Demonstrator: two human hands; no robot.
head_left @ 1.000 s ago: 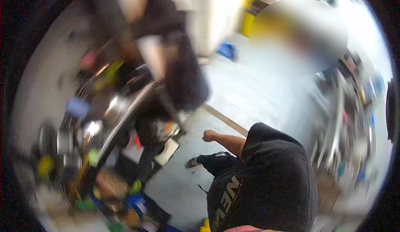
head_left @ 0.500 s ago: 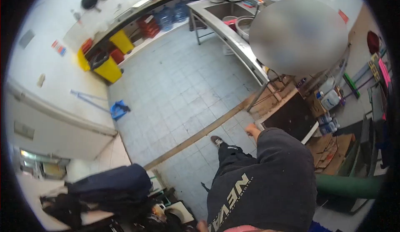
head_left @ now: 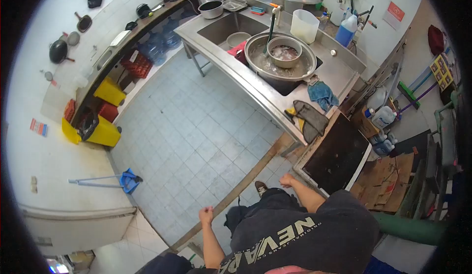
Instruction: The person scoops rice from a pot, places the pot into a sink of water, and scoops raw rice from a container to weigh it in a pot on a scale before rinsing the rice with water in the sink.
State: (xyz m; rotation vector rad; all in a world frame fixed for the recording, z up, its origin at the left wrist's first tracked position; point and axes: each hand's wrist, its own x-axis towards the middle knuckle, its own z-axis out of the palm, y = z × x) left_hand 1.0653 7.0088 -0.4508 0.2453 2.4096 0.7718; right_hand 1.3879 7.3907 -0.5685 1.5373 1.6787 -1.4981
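My left hand [head_left: 206,214] hangs over the tiled floor [head_left: 196,136], its fingers curled; whether anything is inside is too small to tell. My right hand [head_left: 286,179], also with curled fingers, is beside the corner of a dark flat panel [head_left: 336,151]; any content is hidden. Beyond stands a steel sink counter [head_left: 246,77]. On it a large pot [head_left: 307,67] with cloudy liquid holds a smaller pot [head_left: 284,52]. A blue cloth [head_left: 322,96] and a dark grey cloth or glove [head_left: 311,119] lie on the counter's near end.
Yellow bins [head_left: 104,131] line the left wall. A blue dustpan [head_left: 130,181] lies on the floor. Water jugs [head_left: 169,37] and red crates [head_left: 136,64] sit under the left shelf. Bottles [head_left: 383,117], flattened cardboard [head_left: 391,180] and a green pipe [head_left: 410,228] are at the right.
The view has swung and the sink counter now shows more fully and nearer the middle. My left hand has come clearly into view at the lower left. The dark bag has mostly dropped out.
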